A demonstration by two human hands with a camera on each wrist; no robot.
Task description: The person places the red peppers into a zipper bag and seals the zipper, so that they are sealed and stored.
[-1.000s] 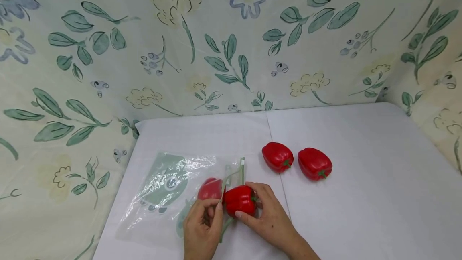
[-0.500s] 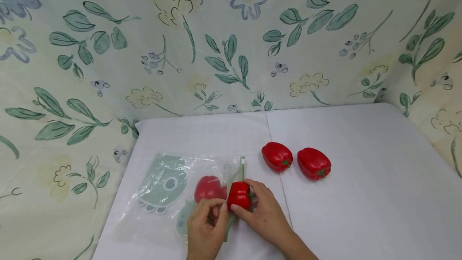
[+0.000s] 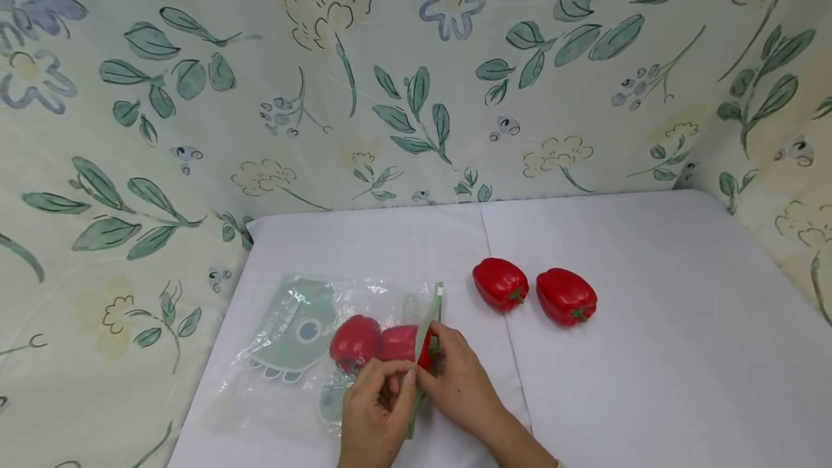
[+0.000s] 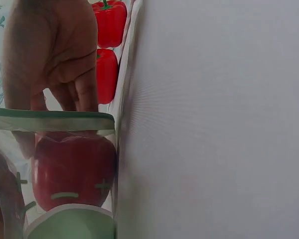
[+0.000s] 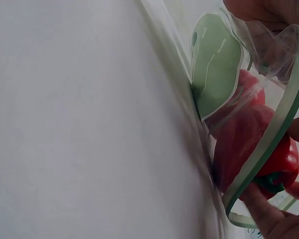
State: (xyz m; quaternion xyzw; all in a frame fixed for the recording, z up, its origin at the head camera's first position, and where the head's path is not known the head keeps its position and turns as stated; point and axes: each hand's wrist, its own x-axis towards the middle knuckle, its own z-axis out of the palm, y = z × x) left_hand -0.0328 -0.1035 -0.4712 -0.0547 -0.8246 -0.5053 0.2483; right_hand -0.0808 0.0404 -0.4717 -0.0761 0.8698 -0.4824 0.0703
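A clear zip bag (image 3: 292, 331) with green printing lies flat on the table, its green-edged mouth facing right. My left hand (image 3: 378, 414) pinches the near part of the bag's rim. With its fingers and thumb spread round it, my right hand (image 3: 464, 388) holds a red bell pepper (image 3: 398, 341) by the stem end. Most of that pepper is inside the bag; its green stem end (image 5: 271, 181) shows outside the rim in the right wrist view. Deeper in the bag lies another red bell pepper (image 3: 355, 341). The left wrist view shows the right fingers reaching behind the rim (image 4: 50, 115).
Two more red bell peppers, one (image 3: 500, 284) nearer the bag and one (image 3: 566, 296) farther right, lie on the white tablecloth (image 3: 650, 367). A flowered curtain (image 3: 416, 78) hangs behind the table and along its sides.
My right hand has pushed its pepper leftward through the mouth into the bag. The pepper inside has shifted left, and my left hand has moved slightly right with the rim.
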